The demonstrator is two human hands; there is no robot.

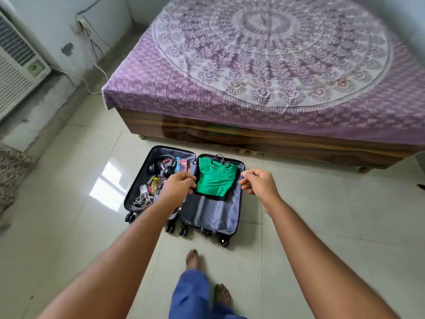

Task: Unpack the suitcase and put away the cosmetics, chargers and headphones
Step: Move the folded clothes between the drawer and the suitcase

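Both hands, left (pixel 178 184) and right (pixel 258 184), hover loosely curled and empty above the open suitcase (pixel 138 187) on the floor (pixel 69 226).

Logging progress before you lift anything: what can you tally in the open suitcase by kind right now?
Headphones: 1
Green folded garment: 1
White charger with cables: 1 bundle
Small cosmetic items: several, too jumbled to count
Total clearly countable: 3
Both hands hold nothing.

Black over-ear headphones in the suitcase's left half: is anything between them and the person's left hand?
Nothing visible. The black over-ear headphones lie uncovered in the open suitcase; the left hand hovers above, holding nothing.
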